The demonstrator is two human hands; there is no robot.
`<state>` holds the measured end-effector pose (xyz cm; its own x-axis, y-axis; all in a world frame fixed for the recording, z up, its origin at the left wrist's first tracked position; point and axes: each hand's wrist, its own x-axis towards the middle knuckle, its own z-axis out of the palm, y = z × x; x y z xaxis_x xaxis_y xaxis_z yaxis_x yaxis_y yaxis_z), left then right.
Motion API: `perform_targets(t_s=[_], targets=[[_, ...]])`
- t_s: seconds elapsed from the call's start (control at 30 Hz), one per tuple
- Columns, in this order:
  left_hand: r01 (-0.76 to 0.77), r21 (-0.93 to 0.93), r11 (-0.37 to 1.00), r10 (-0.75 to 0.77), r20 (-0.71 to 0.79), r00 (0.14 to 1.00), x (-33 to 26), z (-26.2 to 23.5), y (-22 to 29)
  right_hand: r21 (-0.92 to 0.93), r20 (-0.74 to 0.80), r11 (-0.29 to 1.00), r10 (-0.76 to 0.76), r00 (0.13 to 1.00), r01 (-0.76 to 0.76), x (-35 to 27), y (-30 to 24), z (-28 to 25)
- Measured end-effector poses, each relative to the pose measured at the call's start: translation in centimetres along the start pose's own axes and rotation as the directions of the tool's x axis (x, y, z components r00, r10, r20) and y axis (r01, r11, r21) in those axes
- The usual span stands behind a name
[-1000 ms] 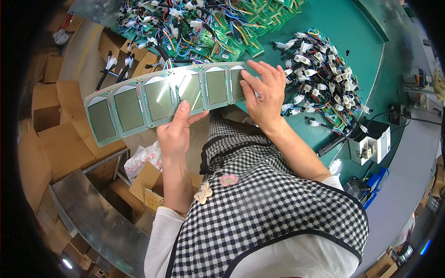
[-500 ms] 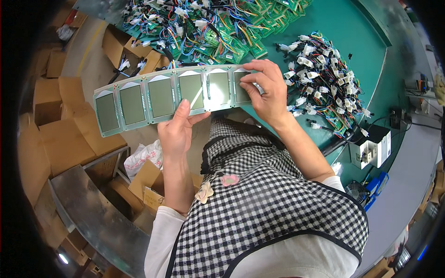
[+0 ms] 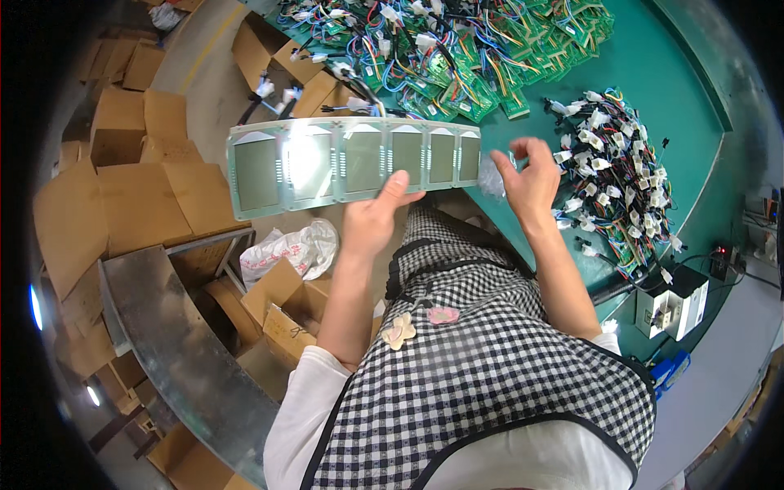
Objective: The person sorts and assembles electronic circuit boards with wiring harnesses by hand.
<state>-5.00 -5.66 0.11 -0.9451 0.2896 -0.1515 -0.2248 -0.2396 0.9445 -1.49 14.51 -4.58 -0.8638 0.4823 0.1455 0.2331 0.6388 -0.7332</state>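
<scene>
A long strip-shaped circuit board panel [image 3: 363, 167] with several grey-green display screens in a row is held up in front of me. My left hand [image 3: 377, 214] grips its lower edge near the middle, thumb on the front. Bright light glares off one screen toward the left end. Just beyond the panel's right end is my right hand [image 3: 531, 175], thumb and fingers pinched together and apart from the panel. A crumpled piece of clear plastic film [image 3: 492, 177] hangs from those fingers.
On the green table [image 3: 653, 77] lie a large heap of wired green circuit boards [image 3: 457, 61] and a pile of white-plug cable connectors [image 3: 612, 171]. A white box-shaped device [image 3: 671, 302] stands right. Cardboard boxes [image 3: 139, 204], a metal-topped bench [image 3: 175, 343] and a white plastic bag [image 3: 298, 249] are left.
My right hand has come off the panel's right end and moved right, with clear film now in its fingers. The left hand still holds the panel, which is angled differently. The whole view has shifted.
</scene>
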Motion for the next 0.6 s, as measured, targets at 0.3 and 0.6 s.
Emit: perform_targets(t_s=[0.3, 0.6], targets=[[-0.280, 0.385, 0.880, 0.199, 0.235, 0.951, -0.7, 3.1, -2.2, 0.119, -0.088, 0.772, -0.618, 0.781, 0.624, 0.1, -7.9, -0.1], [-0.157, 0.322, 0.934, 0.103, 0.177, 0.979, -0.8, 3.0, -3.7, 0.388, -0.208, 0.797, -0.414, 0.886, 0.463, -0.4, -8.3, -0.3]])
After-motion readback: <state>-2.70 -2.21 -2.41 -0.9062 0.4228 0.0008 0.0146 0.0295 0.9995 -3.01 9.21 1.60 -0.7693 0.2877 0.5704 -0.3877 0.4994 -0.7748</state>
